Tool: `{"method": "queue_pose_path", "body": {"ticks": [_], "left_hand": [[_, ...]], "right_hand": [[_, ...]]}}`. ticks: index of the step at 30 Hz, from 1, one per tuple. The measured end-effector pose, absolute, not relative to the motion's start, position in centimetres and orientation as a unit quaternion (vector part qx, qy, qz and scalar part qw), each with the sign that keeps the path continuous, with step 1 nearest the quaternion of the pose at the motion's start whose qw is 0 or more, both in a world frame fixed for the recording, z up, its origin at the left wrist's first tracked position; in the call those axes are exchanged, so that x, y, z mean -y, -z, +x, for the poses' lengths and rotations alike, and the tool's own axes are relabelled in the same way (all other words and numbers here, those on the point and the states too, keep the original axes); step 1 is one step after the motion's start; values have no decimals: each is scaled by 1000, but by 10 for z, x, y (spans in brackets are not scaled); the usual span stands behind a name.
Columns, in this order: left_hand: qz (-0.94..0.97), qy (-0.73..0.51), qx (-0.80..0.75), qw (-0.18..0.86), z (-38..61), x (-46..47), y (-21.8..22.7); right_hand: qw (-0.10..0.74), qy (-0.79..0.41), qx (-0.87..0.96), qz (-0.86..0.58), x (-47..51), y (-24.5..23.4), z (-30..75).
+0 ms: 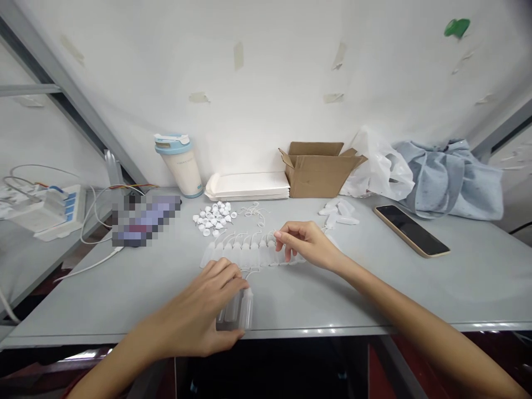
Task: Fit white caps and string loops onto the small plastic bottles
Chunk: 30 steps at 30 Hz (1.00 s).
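Near the table's front edge, my left hand (208, 313) grips a small translucent plastic bottle (246, 311), fingers at its neck and thumb at its base. More such bottles lie beside it, partly under the palm. A row of similar bottles (241, 256) lies behind, with thin white strings at their necks. Over the right end of that row is my right hand (305, 244), thumb and index finger pinched together; whatever is between them is too small to make out. White caps (213, 219) form a pile behind the row, and loose white strings (254, 211) lie to their right.
Several more bottles (338, 211) lie at the back right, near a phone (411, 230). Along the wall stand a tumbler (180, 166), white flat packs (249, 185), an open cardboard box (318, 176), a plastic bag (380, 166) and a blue cloth bag (457, 180). A power strip (62, 213) with cables sits left.
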<state>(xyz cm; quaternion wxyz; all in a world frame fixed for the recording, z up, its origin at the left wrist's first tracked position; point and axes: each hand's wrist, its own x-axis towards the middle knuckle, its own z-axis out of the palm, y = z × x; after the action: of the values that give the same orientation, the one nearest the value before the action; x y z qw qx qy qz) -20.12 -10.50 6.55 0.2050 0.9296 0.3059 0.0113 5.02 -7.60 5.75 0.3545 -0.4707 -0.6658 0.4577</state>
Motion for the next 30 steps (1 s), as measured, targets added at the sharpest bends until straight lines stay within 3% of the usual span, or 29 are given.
{"method": "queue_pose_path", "body": {"ticks": [22,26,30], "left_hand": [[939,-13,-304,163,-204,98,-72],[937,-50,-305,165,-205,81,-79],[926,-99,-333,146,-195,37,-79]], "right_hand": [[357,-404,684,-492,69,-60,59],[356,-348,699,-513,58,-61,74],[298,-208,730,-578,41,-60,102]]}}
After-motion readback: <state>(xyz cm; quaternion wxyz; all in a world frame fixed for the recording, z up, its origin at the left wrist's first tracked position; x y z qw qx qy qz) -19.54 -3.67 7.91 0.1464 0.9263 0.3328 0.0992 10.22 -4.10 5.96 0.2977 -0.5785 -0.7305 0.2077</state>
